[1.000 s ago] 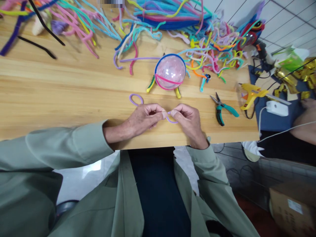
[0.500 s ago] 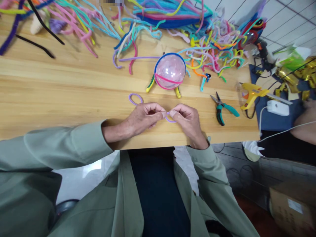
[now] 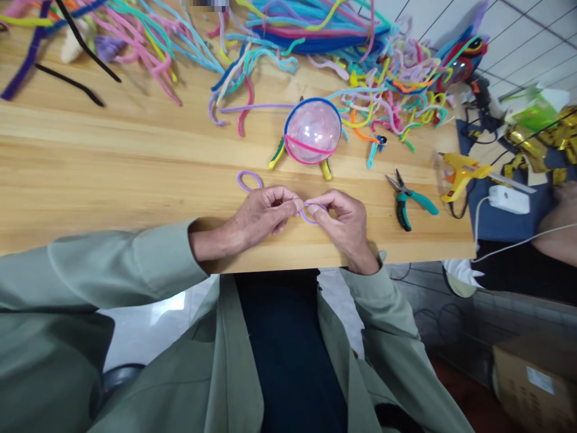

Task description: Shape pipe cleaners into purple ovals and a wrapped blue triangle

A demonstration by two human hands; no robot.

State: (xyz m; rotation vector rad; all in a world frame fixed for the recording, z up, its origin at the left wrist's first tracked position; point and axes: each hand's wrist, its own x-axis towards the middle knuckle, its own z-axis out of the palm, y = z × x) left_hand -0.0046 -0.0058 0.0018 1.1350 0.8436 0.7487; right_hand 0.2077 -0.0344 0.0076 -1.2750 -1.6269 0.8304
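Near the table's front edge I pinch a thin purple pipe cleaner (image 3: 308,219) between both hands. It bends into a small loop. My left hand (image 3: 264,213) is closed on it with thumb and forefinger. My right hand (image 3: 341,221) holds the other side of the loop the same way. A purple pipe cleaner ring (image 3: 249,180) shows just behind my left hand; whether it joins the held piece is hidden. Beyond my hands stands a clear ball (image 3: 312,129) rimmed in blue and pink, with yellow-green handles sticking out from beneath it.
Teal-handled pliers (image 3: 409,201) lie partly spread to the right, near a yellow glue gun (image 3: 464,171) and a white power strip (image 3: 509,199). Colourful pipe cleaners (image 3: 270,57) pile along the back. Black pipe cleaners (image 3: 72,85) lie at left. Another person's arm (image 3: 561,228) is at far right.
My right thumb and forefinger have shifted slightly on the purple loop, and more of it shows between them. My left hand keeps its pinch. The whole view has moved a little.
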